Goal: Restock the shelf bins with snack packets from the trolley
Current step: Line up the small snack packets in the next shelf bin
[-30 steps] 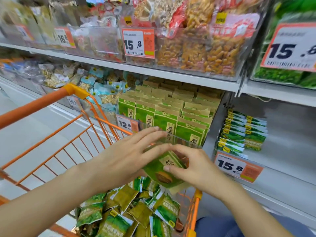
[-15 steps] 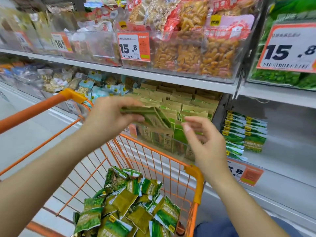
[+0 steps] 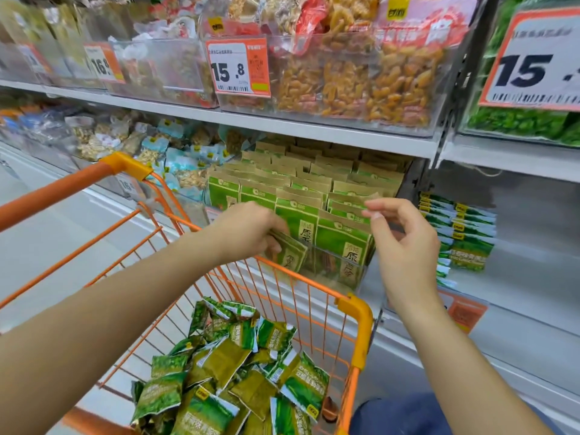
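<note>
Lowered since a moment ago, left hand is gripping a green packet at the front left of the clear shelf bin, above the orange trolley of loose packets, while right hand is hovering empty, fingers loosely curled.

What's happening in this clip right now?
A person is restocking a shelf. The left hand grips a green packet at the front of the clear bin of matching packets. The right hand hovers beside it, holding nothing. More green packets lie in the orange trolley below.
</note>
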